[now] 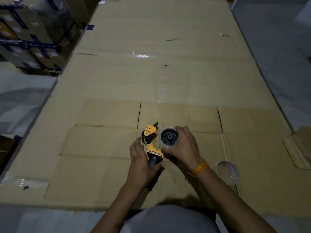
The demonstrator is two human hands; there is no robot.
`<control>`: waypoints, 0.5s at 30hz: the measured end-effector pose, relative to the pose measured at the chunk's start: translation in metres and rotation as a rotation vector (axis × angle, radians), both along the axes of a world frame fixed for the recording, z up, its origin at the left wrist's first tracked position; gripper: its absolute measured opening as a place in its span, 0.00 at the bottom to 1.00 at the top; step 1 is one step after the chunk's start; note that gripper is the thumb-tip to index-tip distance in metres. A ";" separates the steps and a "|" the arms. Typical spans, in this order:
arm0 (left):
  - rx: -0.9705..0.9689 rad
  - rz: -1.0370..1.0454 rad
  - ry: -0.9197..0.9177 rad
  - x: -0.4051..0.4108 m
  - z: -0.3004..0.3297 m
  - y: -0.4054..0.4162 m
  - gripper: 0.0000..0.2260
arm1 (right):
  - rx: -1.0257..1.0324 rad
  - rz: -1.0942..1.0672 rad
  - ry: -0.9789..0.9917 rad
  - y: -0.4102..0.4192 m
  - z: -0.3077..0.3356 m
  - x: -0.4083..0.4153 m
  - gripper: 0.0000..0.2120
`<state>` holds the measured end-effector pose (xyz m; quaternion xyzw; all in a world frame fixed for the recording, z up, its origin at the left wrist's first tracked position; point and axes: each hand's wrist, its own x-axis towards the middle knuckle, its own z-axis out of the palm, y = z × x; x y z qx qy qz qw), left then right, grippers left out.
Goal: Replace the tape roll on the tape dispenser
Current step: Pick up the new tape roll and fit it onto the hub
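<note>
Left hand (143, 167) grips dispenser (152, 140) handle; right hand (182, 145) cups its mounted tape roll (169, 137).

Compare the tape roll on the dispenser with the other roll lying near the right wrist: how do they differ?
The tape roll on the dispenser sits on the black hub of the yellow tape dispenser, gripped by the right hand; the loose roll lies untouched on the cardboard. The mounted roll looks thick with tape; the loose one is a thin, nearly empty ring. Both look clear. The left hand holds the handle.

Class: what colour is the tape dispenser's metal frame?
Yellow-orange, seen in the head view: tape dispenser.
</note>
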<state>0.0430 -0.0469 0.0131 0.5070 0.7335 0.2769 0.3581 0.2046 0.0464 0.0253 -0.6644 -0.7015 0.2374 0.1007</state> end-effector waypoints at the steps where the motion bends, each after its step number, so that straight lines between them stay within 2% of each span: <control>1: -0.010 -0.008 0.014 0.000 -0.002 -0.002 0.56 | 0.000 0.013 0.001 0.000 0.000 0.001 0.51; 6: -0.062 0.004 -0.033 -0.008 -0.015 -0.010 0.55 | -0.026 0.082 -0.034 0.004 0.001 0.003 0.52; 11: -0.091 0.023 -0.050 -0.013 -0.017 -0.017 0.55 | -0.079 0.108 -0.069 0.017 0.012 0.001 0.60; 13: -0.095 0.017 -0.012 -0.015 -0.015 -0.019 0.48 | -0.035 0.109 -0.093 0.021 0.017 -0.001 0.56; 15: -0.075 -0.012 0.056 -0.016 -0.014 -0.020 0.33 | -0.028 0.142 -0.141 0.027 0.019 -0.002 0.51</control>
